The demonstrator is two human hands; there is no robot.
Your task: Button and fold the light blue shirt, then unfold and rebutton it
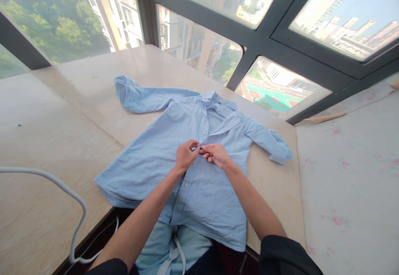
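1. Here, in the head view, a light blue shirt (165, 154) lies face up on a pale tabletop (274, 192), its collar on the far side and its hem toward the near edge.
2. The left hand (185, 156) pinches the shirt's front edge at mid-chest, thumb and fingers drawn together.
3. The right hand (217, 155), just beside it, grips the same edge between its fingertips; a tiny dark spot there is too small to identify.
4. The neckline spreads open beyond the hands, while a white button (186, 185) shows on the near side.
5. One sleeve reaches far left, the other right.
6. A white cable (84, 210) loops at near left; windows (199, 42) rise behind, and flowered wallpaper (346, 183) lines the right.
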